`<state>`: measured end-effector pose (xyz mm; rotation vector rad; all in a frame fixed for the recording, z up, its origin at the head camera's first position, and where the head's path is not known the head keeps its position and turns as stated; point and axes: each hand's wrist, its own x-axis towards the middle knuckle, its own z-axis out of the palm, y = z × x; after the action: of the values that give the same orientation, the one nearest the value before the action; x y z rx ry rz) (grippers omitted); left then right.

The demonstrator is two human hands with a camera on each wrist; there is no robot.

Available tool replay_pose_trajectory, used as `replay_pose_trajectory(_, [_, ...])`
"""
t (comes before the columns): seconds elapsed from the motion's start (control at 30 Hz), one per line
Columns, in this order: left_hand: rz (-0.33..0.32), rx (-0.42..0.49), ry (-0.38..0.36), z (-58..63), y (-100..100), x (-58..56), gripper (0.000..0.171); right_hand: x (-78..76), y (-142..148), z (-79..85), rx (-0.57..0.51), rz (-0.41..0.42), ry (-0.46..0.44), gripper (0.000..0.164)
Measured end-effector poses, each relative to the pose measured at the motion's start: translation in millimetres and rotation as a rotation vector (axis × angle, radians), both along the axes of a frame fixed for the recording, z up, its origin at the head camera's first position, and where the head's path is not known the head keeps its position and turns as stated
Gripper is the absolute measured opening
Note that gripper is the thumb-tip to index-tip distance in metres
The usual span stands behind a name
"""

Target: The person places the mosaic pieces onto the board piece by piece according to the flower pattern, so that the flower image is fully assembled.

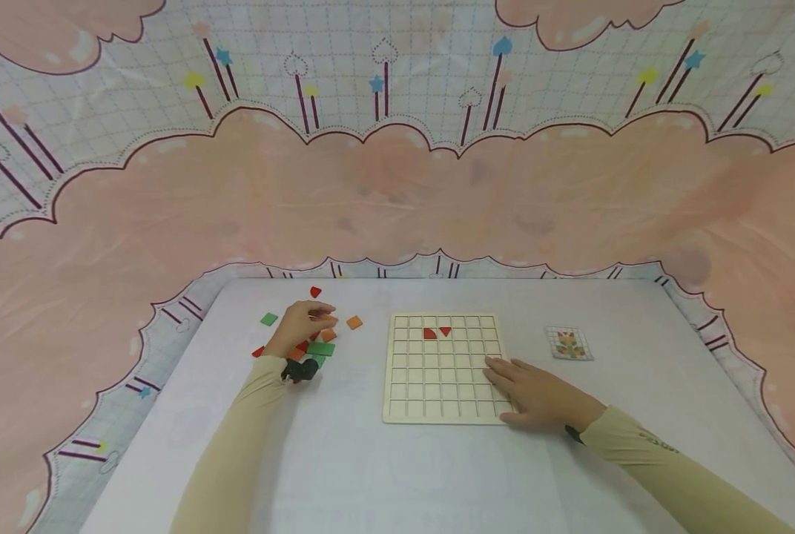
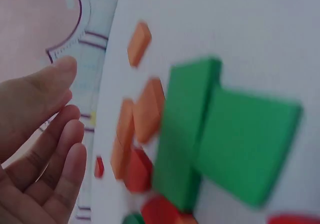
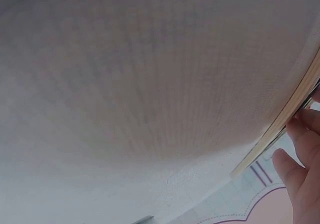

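Note:
My left hand (image 1: 301, 325) is over a loose pile of coloured pieces. Its fingers are slightly bent, and nothing shows between thumb and fingers in the left wrist view. Close by lie a green rectangle (image 2: 182, 134), a green square (image 2: 247, 144), several orange pieces (image 2: 149, 112) and a red piece (image 2: 138, 170). A pale wooden grid board (image 1: 440, 378) lies flat in the middle. In its upper cells sit a red quarter-round piece (image 1: 429, 334) and a red triangle (image 1: 445, 331). My right hand (image 1: 538, 393) rests on the board's right edge, fingers extended.
A small pattern card (image 1: 569, 343) with a flower picture lies right of the board. A lone orange square (image 1: 354, 322), a green piece (image 1: 268, 319) and a red piece (image 1: 315, 291) lie around the pile. Patterned cloth hangs behind the white table (image 1: 451, 475).

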<state>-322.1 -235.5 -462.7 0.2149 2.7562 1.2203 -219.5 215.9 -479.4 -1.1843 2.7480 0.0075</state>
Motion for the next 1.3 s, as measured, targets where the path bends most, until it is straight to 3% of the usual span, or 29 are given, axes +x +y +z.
replay_pose_trajectory(0.13, [0.051,-0.018,-0.008,-9.6,-18.9,3.7,0.039,0.6,0.4,1.5,-0.005,-0.005,-0.004,0.074])
replay_pose_trajectory(0.3, [0.089,-0.091,0.016,-13.4,-25.7,8.9,0.039,1.2,0.8,4.3,-0.020,-0.003,0.001,0.074])
replay_pose_trajectory(0.7, [0.105,-0.162,0.028,-13.3,-22.7,12.9,0.035,1.5,-0.9,2.3,-0.018,0.007,0.007,0.073])
replay_pose_trajectory(1.3, [0.115,-0.164,0.016,-16.9,-22.9,10.9,0.033,1.6,-1.1,2.7,-0.013,-0.001,0.004,0.073])
